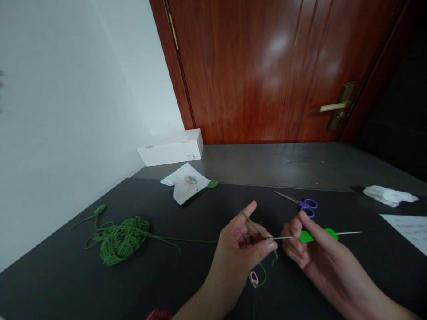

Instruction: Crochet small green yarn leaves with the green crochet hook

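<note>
My right hand (302, 244) grips the bright green handle of a crochet hook (307, 236), its metal shaft pointing left. The hook's tip meets my left hand (245, 242), where thumb and fingers pinch green yarn (251, 221). One strand loops over the raised left index finger. Below the left fingers a loop of yarn hangs, with a pale pink stitch marker (254, 278) beside it. The working strand runs left over the dark table to a ball of green yarn (122, 242). The stitches at the hook tip are too small to make out.
Purple-handled scissors (307, 205) lie beyond my right hand. A white packet (187, 183) with a small green leaf shape (212, 183) lies left of centre, before a white box (171, 149). Crumpled tissue (388, 195) and a printed sheet (408, 229) are at right. Another green piece (99, 210) lies behind the ball.
</note>
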`<state>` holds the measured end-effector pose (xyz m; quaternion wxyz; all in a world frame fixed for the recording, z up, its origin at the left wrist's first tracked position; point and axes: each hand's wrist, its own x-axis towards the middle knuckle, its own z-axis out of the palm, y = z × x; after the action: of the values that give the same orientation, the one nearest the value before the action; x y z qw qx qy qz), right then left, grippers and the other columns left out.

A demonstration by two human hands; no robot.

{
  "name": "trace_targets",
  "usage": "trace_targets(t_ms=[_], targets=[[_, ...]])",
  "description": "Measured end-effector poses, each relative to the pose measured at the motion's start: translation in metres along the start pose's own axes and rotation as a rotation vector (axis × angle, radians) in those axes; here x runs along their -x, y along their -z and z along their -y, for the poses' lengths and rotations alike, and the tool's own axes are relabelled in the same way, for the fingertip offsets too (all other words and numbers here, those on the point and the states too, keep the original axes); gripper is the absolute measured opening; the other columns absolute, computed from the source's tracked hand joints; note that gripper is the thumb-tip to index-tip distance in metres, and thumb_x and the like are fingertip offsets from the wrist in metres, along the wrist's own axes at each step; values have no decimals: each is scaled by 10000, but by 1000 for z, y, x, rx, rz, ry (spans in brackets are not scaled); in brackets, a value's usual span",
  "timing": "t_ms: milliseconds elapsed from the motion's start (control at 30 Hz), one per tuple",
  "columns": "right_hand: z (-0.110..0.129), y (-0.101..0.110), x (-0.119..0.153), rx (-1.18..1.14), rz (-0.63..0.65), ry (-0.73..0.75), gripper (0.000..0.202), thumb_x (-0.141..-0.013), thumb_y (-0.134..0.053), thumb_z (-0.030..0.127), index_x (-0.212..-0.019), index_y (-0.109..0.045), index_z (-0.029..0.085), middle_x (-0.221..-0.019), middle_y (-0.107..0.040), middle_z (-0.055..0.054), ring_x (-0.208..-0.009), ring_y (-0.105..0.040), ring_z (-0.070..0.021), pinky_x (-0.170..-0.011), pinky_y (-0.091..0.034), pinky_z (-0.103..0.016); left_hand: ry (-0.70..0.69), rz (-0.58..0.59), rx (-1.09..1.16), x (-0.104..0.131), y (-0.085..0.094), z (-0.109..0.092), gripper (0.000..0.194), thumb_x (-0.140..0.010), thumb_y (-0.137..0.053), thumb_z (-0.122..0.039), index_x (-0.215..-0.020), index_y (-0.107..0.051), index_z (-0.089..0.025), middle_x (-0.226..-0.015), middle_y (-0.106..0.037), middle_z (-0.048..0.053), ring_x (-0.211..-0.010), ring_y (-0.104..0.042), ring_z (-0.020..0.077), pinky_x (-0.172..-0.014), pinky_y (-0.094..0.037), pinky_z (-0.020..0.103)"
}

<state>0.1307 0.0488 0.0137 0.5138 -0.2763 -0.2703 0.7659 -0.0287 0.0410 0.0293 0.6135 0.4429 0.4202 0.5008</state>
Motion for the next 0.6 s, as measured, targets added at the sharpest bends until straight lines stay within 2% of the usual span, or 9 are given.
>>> trace_targets(t_ms=[133,267,400,500,600], targets=[[-2,-2,3,98,-2,53,367,-912,-498,434,-669,-624,189,-601,-497,13,-553,-374,-118,-538,-386,-230,31,15,36,1,0,3,798,-683,-766,-148,-1391,-400,-183,-769,-655,-11,-700,-566,122,-718,-400,301],[-3,0,8,395,15,231,418,-950,-393,451,-678,-603,215,-617,-508,10,-585,-425,-141,-565,-405,-251,101,-4,105,0,0,8,862,-637,-798,-128,-1396,-392,-172,-758,-655,-14,-701,-569,122,-726,-396,296],[3,0,17,960,137,564,357,-984,-352,337,-726,-568,219,-690,-544,-5,-655,-512,-155,-593,-428,-254,139,-28,174,1,-2,9,902,-605,-791,-70,-1400,-367,-107,-707,-649,-17,-666,-571,124,-716,-408,295],[5,-4,24,1369,243,906,286,-977,-365,223,-769,-559,204,-696,-582,-28,-650,-553,-166,-600,-447,-269,161,-23,211,3,-4,8,907,-605,-779,-63,-1403,-347,-73,-694,-642,-19,-656,-570,128,-717,-412,295],[0,-8,29,1685,250,1159,344,-970,-371,196,-714,-600,188,-622,-592,-49,-591,-547,-186,-564,-432,-307,177,-8,163,4,-5,8,860,-616,-764,-56,-1386,-382,-76,-694,-637,-27,-656,-546,110,-712,-398,268]])
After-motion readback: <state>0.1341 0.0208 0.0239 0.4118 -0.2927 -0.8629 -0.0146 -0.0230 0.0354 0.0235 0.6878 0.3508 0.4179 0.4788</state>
